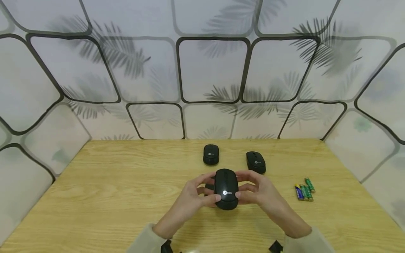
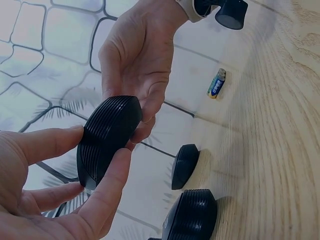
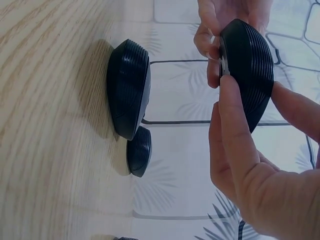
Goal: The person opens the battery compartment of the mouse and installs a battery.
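A black computer mouse (image 1: 225,186) with a pale logo is held up above the table between both hands, its buttons facing away from the person. My left hand (image 1: 197,193) grips its left side with thumb and fingers. On the right side, my right hand (image 1: 258,191) pinches it the same way. Ribbed edges of this mouse (image 2: 106,140) show in the left wrist view, and both hands touch it there. The right wrist view also has the mouse (image 3: 247,70) between the fingertips. Its underside is hidden in the head view.
Two more black mice stand farther back, one mouse (image 1: 211,154) near the middle and another mouse (image 1: 256,162) to its right. A dark object (image 1: 209,187) is partly hidden behind the left fingers. Several batteries (image 1: 304,192) lie at the right. A patterned wall covering (image 1: 209,121) borders the wooden table (image 1: 126,182).
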The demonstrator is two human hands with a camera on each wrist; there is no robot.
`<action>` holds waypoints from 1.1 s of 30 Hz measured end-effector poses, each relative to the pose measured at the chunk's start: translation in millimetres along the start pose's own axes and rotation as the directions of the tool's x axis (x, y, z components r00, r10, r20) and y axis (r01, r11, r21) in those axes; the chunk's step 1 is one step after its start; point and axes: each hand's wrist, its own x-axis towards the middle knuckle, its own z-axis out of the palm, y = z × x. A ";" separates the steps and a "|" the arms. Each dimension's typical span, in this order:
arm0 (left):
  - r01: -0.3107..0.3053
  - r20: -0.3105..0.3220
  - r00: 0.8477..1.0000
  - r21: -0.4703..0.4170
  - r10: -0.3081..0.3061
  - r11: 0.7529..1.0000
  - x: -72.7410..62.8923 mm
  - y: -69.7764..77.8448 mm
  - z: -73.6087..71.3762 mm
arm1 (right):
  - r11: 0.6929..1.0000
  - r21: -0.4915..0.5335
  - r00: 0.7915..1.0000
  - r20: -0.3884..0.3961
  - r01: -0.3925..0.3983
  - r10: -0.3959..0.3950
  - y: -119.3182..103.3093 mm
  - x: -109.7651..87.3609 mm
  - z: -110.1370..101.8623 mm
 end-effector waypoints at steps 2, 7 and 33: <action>0.001 0.000 1.000 0.003 -0.001 1.000 0.0 0.0 0.0 | 1.000 -0.003 1.000 0.000 -0.002 0.002 0.3 0.2 0.0; 0.005 0.000 1.000 0.012 -0.005 1.000 0.7 1.0 0.4 | 1.000 -0.009 1.000 -0.001 -0.010 0.010 -0.5 0.3 -0.9; -0.021 0.038 0.999 0.086 0.018 0.996 0.2 0.7 -2.7 | 0.998 -0.029 0.997 0.058 0.050 -0.048 2.4 -0.4 -6.2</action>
